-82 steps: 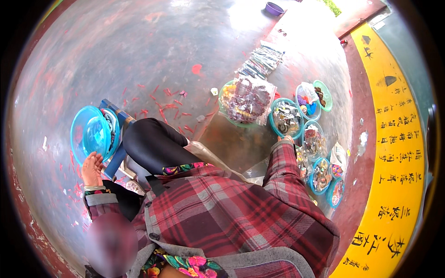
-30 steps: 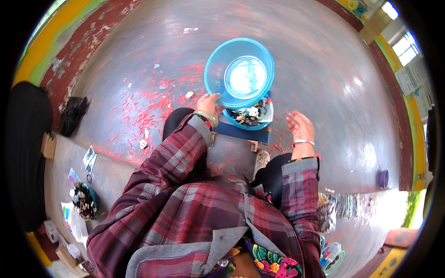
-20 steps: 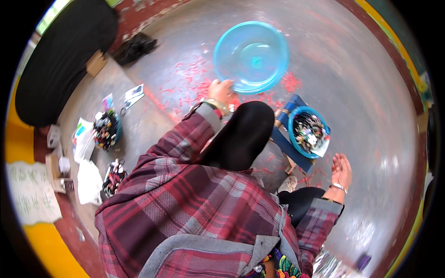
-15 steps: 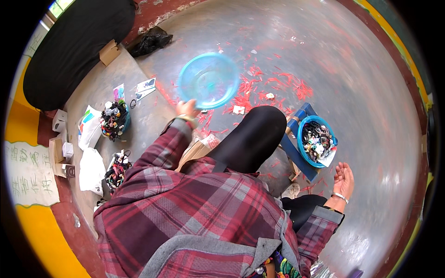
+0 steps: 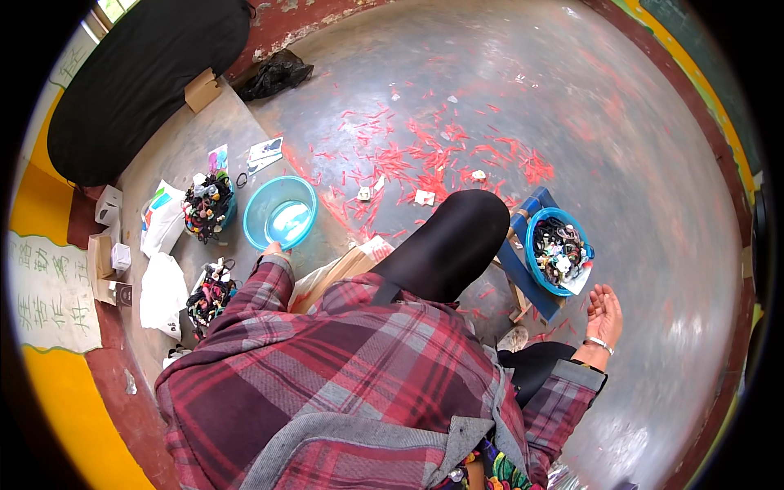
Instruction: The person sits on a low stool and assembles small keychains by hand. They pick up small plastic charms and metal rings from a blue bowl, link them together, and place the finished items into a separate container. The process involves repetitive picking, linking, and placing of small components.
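An empty light-blue plastic basin (image 5: 260, 209) is at the left, by the edge of the raised grey ledge. My left hand (image 5: 276, 249) grips its near rim; the thumb and fingers are partly hidden by the sleeve and the rim. My right hand (image 5: 603, 317), palm up with the fingers stretched and slightly bent, holds nothing. Just beyond it a small blue basin (image 5: 585, 233), full of mostly dark hair ties (image 5: 555, 245), rests on a blue wooden stool (image 5: 523, 260).
Red scraps (image 5: 425, 147) litter the grey floor ahead. Two heaps of hair ties (image 5: 207, 208) (image 5: 211, 300) and white plastic bags (image 5: 162, 298) are on the left ledge. Cards (image 5: 265, 153), small cardboard boxes (image 5: 202, 90) and a black bag (image 5: 278, 73) lie farther off.
My left hand has carried the light-blue basin from above the red scraps leftward and nearer to me, beside the hair-tie heaps. The right hand has hardly moved.
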A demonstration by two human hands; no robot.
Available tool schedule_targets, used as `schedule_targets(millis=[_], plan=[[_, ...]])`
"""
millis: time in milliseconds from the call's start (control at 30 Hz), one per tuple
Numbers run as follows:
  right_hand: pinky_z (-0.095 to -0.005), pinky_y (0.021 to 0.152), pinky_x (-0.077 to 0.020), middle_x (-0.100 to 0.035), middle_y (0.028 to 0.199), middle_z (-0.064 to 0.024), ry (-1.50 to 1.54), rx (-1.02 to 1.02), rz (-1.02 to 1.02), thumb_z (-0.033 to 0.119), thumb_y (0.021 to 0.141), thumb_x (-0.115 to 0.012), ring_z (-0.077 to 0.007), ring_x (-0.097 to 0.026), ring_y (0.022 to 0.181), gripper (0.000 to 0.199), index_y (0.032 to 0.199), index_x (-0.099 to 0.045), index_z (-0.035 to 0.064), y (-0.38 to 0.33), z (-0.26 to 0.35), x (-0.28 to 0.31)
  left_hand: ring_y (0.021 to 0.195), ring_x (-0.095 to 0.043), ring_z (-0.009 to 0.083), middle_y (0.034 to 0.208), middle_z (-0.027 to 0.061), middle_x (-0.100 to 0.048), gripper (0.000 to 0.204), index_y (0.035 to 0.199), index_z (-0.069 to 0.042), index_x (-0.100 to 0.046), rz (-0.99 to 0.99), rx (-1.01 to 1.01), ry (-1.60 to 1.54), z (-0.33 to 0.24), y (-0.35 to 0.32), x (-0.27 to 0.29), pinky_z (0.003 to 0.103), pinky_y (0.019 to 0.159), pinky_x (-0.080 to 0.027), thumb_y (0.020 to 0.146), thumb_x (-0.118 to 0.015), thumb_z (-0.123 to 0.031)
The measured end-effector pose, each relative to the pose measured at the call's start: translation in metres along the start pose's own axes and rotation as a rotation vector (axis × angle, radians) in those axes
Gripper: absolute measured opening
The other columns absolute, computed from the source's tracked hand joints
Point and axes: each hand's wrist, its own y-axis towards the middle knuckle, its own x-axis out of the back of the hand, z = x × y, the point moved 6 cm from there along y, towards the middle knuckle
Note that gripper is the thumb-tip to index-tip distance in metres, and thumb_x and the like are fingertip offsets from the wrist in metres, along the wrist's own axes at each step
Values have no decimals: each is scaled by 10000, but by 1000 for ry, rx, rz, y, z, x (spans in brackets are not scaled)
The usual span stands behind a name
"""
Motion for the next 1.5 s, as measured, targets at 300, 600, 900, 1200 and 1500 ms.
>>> schedule_targets(millis=[300,600,900,1200,1500], plan=[[-217,610,-470,-614,998,-109,14,26,-33,124,831,-547,-154,-616,820,275,1073,-522,-5,-20,5,18,1050,-530,335,1169,202,-533,511,1212,28,-440,-293,-420,641,-53,-88,-2,393,884,-394,784,-477,-251],[-228,561,-463,-635,888,-123,69,62,-77,141,816,-570,-187,-634,732,266,1023,-557,-26,-29,3,1,1114,-476,260,1190,166,-504,379,1171,54,-462,713,-907,391,-40,-132,-170,343,935,-366,848,-482,-143],[-224,540,-455,-632,878,-124,6,24,-251,149,843,-510,-169,-630,708,237,1005,-553,-18,-36,3,19,844,-487,63,973,6,-568,215,1054,-16,-582,1731,-263,315,84,-479,-227,206,743,-398,845,-537,-46],[-231,556,-440,-630,882,-66,-305,-126,-210,158,804,-516,-130,-606,735,248,1000,-590,26,11,-15,23,811,-619,272,959,166,-614,342,1079,-1,-548,1588,-981,1518,337,-385,-253,352,699,-493,787,-539,-179],[-211,543,-447,-628,887,-43,-626,-222,-178,198,821,-539,-102,-604,739,266,1036,-588,49,43,-38,43,924,-595,279,1047,191,-590,604,1195,11,-467,1539,-501,1560,382,-333,-237,353,791,-467,721,-635,-323]])
